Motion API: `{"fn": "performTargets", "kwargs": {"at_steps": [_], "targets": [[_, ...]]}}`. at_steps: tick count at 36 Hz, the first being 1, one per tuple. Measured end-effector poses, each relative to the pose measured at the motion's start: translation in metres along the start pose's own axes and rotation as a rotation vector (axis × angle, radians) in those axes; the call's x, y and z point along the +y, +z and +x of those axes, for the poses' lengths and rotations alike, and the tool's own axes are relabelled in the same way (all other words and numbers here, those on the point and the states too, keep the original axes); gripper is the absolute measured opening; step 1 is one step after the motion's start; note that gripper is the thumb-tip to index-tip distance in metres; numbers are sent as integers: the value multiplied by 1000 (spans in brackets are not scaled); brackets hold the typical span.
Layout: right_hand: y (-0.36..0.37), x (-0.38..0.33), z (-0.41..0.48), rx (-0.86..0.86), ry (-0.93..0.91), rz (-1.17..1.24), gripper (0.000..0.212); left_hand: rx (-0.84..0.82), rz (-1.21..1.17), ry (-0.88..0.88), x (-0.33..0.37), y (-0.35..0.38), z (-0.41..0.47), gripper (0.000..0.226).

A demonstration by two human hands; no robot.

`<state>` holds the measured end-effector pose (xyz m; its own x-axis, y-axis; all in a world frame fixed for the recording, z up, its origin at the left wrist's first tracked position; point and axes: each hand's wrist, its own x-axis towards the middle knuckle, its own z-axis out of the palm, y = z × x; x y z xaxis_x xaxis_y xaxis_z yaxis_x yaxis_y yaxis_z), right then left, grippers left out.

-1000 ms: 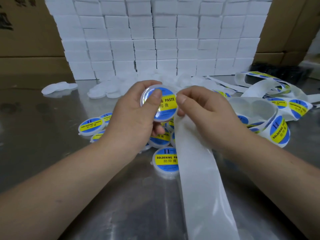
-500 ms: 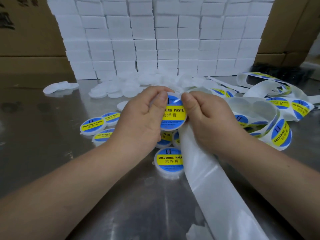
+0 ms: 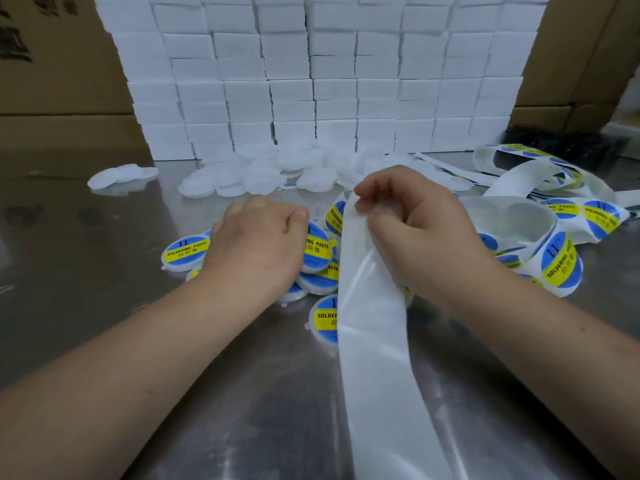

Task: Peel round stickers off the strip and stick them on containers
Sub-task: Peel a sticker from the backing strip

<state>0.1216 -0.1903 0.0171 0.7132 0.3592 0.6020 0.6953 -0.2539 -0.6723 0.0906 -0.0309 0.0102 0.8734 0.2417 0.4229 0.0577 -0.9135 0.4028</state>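
Observation:
My left hand (image 3: 258,244) lies palm down on a pile of labelled round containers (image 3: 185,251). Its thumb and fingers hold one container with a blue and yellow "Soldering Paste" sticker (image 3: 317,249) low on that pile. My right hand (image 3: 419,233) pinches the top of the white sticker strip (image 3: 374,341), whose bare backing hangs down toward me over the table. A sticker (image 3: 336,216) shows on the strip just left of my right fingers. The rest of the strip, carrying stickers (image 3: 561,258), curls at the right.
Plain white containers (image 3: 256,174) are heaped behind my hands, with a few more (image 3: 121,176) at the left. A wall of white boxes (image 3: 332,81) stands at the back, with cardboard cartons (image 3: 52,81) on both sides. The table (image 3: 86,323) is shiny metal.
My left hand has dropped from chest height down and left onto the pile, taking the labelled container with it. My right hand stayed up and keeps hold of the strip.

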Motion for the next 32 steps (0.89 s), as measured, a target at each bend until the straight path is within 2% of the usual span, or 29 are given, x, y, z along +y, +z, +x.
{"fn": "performTargets", "kwargs": {"at_steps": [4, 7, 11, 13, 16, 21, 25, 28, 30, 32], "targets": [[-3, -3, -1, -23, -93, -66, 48, 54, 142, -7, -4, 4, 2, 23], [-1, -3, -2, -46, -128, -91, 47, 101, 185, -1, -7, 4, 4, 47], [0, -3, -1, -12, -195, -79, 48, 312, -53, 151, 0, -2, -2, 38], [0, -2, 0, 10, -180, -41, 57, 337, -145, 221, 6, -6, -6, 37], [0, -1, 0, 12, -165, -9, 65, 283, -183, 291, 11, -8, -10, 44], [-1, -3, -1, -26, -82, 74, 65, 77, -221, 371, 13, -5, -13, 53], [-1, -6, -1, -48, -55, 105, 67, 81, -262, 333, 12, -2, -13, 47], [1, -8, -1, -13, -75, 114, 62, 141, -340, 311, 13, -1, -14, 38], [1, -7, -2, 109, -59, 88, 51, 182, -362, 297, 15, -2, -16, 36], [-1, -7, -1, 271, -7, 58, 29, 210, -404, 260, 17, -4, -17, 39]]}}
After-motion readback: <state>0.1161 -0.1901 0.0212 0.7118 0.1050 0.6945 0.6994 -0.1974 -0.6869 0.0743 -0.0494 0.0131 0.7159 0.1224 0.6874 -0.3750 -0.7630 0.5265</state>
